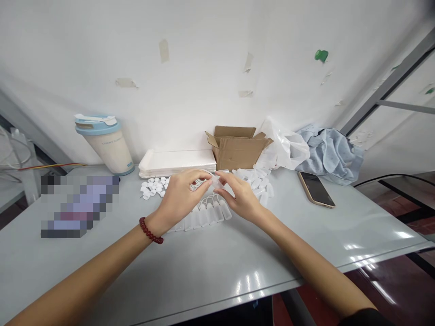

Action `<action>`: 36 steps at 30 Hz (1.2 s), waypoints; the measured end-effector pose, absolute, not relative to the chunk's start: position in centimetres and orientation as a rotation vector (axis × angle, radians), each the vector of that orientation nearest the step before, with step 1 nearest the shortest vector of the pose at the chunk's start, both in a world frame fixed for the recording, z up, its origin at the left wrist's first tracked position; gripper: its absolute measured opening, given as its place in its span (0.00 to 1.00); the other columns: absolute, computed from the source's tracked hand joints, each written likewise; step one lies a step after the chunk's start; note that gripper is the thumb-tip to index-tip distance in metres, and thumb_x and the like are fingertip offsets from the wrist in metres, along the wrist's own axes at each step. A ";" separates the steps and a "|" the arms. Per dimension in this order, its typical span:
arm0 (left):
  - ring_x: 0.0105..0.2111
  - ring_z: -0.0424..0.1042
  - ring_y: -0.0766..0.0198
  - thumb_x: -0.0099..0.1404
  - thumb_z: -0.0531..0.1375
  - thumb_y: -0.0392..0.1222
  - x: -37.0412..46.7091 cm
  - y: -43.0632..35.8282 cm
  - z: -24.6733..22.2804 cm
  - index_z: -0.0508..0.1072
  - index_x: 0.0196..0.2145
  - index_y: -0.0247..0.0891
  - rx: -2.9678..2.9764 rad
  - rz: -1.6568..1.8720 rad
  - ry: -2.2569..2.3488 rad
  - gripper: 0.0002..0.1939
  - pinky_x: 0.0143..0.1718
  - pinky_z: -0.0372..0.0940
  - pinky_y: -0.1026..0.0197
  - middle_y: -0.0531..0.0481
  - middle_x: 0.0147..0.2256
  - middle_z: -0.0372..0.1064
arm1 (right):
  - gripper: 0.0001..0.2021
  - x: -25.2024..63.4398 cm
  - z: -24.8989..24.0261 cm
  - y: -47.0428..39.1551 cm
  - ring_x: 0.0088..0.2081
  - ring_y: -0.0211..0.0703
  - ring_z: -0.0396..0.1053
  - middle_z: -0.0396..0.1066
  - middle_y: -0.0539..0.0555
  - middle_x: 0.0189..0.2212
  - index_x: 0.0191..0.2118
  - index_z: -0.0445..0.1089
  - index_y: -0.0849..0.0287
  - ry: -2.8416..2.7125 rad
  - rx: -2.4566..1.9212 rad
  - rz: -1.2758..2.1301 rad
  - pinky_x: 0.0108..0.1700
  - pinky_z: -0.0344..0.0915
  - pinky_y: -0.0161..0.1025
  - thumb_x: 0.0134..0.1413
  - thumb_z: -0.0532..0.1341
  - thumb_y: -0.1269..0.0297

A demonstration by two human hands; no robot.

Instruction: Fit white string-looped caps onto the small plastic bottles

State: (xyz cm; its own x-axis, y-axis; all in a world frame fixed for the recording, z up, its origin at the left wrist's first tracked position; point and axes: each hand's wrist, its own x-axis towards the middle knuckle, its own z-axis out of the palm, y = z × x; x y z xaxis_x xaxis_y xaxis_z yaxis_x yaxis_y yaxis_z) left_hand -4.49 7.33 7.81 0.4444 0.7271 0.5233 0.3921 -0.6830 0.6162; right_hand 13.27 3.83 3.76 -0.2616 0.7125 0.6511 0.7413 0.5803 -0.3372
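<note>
Left hand [180,192]: nearly closed, fingertips pinching a translucent vial [216,182].
Right hand [245,197]: curled, thumb and forefinger on it too.
Vial handling: likely light, slick, slightly springy; best gripped by its sides.
Below: corded vials [210,214].
Flanking: white caps [154,186], loose vials [263,184].

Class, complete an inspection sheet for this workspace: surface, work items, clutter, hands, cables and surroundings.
Surface: grey table, glossy, reflecting light.
Work items: small white pieces, loose; translucent tubes in a row; translucent pile at right.
Clutter: blue-lidded cup, stacked white packets, open cardboard box, plastic bag, blue cloth, phone; pixelated area, contents unclear.
Hands: left hand and right hand hold a small translucent piece at the fingertips.
Cables: red and yellow wires far left; black cable at right.
Surroundings: white wall with tape scraps and a green piece.
</note>
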 end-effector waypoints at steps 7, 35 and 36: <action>0.38 0.74 0.57 0.60 0.59 0.42 -4.5 7.2 8.1 0.77 0.31 0.40 2.221 1.077 1.027 0.07 0.35 0.68 0.59 0.52 0.35 0.77 | 0.18 13.1 3.8 3.7 0.39 0.44 0.69 0.70 0.56 0.38 0.57 0.57 0.53 -2.005 -1.151 -0.049 0.40 0.68 0.42 0.62 0.52 0.66; 0.53 0.62 0.53 0.66 0.55 0.39 -4.1 7.2 5.9 0.62 0.53 0.37 2.702 1.103 0.603 0.18 0.52 0.62 0.48 0.42 0.52 0.65 | 0.15 14.1 6.1 3.4 0.37 0.43 0.74 0.75 0.56 0.35 0.47 0.68 0.61 -1.317 -0.995 1.348 0.39 0.71 0.41 0.54 0.61 0.61; 0.54 0.61 0.53 0.66 0.55 0.40 -4.0 7.3 5.8 0.61 0.54 0.38 2.713 1.101 0.564 0.19 0.52 0.62 0.47 0.42 0.52 0.65 | 0.16 14.5 6.1 3.4 0.38 0.44 0.74 0.75 0.57 0.36 0.48 0.68 0.61 -1.306 -0.968 1.391 0.39 0.70 0.41 0.54 0.61 0.61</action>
